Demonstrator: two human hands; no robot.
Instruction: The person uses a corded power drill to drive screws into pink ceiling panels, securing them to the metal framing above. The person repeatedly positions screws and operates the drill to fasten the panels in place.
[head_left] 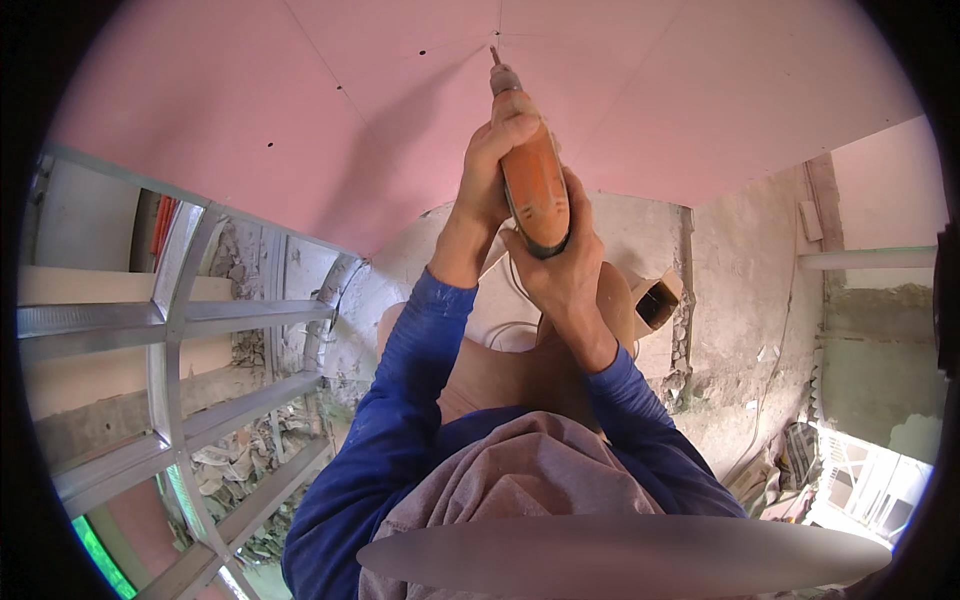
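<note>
An orange power drill, worn and dusty, points away from me with its bit close to a pink plasterboard panel. My left hand wraps round the front of the drill's body, thumb over the top. At the rear, my right hand is closed about the drill; the handle is hidden below the body. The bit's tip is near a small dark dot on a drawn line. I cannot tell whether it touches the board or carries a screw. Several dark screw spots mark the panel to the left.
A metal stud frame stands at the left, with broken rubble behind it. An open cardboard box is beyond my right forearm. Rough concrete extends to the right, and crumpled sacks lie lower right.
</note>
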